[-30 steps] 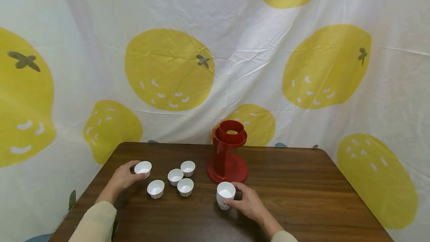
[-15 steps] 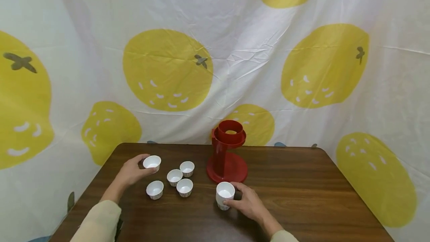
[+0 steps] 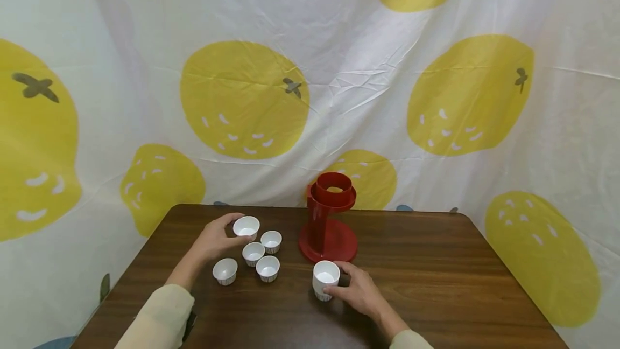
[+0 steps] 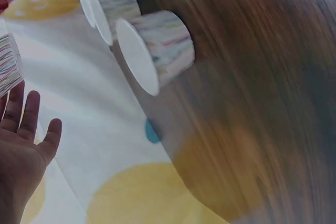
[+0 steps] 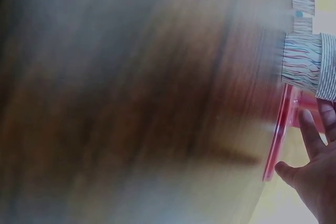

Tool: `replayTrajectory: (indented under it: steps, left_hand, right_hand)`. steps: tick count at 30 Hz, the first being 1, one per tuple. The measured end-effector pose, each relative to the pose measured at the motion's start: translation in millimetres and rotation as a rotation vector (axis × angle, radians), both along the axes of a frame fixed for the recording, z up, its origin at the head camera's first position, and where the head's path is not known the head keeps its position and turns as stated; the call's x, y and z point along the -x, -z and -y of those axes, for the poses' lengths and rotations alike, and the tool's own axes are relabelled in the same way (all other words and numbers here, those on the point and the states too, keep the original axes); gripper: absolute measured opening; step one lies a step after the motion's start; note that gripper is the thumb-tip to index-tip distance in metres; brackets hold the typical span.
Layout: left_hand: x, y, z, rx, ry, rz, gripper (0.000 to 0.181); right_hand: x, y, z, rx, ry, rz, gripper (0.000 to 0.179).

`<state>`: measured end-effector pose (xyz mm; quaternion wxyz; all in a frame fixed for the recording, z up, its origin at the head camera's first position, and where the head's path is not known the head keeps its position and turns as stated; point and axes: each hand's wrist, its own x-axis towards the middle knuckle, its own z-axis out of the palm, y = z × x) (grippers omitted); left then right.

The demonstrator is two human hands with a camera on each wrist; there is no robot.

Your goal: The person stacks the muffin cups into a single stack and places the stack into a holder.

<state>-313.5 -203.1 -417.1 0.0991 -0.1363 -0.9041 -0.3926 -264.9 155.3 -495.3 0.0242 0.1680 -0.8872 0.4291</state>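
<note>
Left grip (image 3: 216, 237), parted to cup width, pinches a white cup (image 3: 246, 228), its inside bare; right grip (image 3: 357, 288), similarly parted, holds a cup stack (image 3: 321, 284) on the bench (image 3: 436, 273); three loose cups (image 3: 254, 255) stand between the grips, a fourth cup (image 3: 225, 272) just nearside of the left; beyond the right, a red stand (image 3: 317, 230)

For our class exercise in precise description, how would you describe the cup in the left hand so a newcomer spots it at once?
On the brown table, find the red stand toward the back. Left of it, beside four loose white cups, the left hand holds another white cup. Those four stand untouched, while this one alone is gripped by that hand.
</note>
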Motion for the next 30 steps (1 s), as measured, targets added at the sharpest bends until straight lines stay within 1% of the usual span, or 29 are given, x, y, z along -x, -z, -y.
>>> replayTrajectory:
  steps: [4, 13, 16, 21, 28, 30]
  left_hand:
    - [-1.5, -2.1, -11.6, -0.004, 0.039, -0.023, 0.068]
    - [-6.5, -6.8, -38.4, -0.013, 0.099, -0.013, 0.07]
    - [-8.3, -8.0, -47.3, -0.029, 0.112, -0.005, 0.068]
    - [-9.7, -7.7, -63.5, -0.073, 0.148, 0.001, 0.062]
    - [-10.6, -3.5, -87.3, -0.071, 0.204, -0.024, 0.057]
    - [-12.8, -3.7, -94.7, -0.074, 0.225, -0.016, 0.058]
  right_hand:
    - [-1.1, -0.8, 0.4, 0.008, -0.005, 0.005, 0.063]
    - [-1.5, -1.8, 1.6, 0.0, 0.001, -0.025, 0.06]
    - [-1.0, -2.2, 2.0, 0.006, 0.003, -0.015, 0.06]
    - [-0.2, -2.0, 1.2, -0.005, 0.008, -0.011, 0.061]
    - [0.4, -0.4, 1.1, 0.001, 0.009, -0.01, 0.061]
    - [0.1, -0.4, 1.2, 0.005, 0.005, -0.004, 0.061]
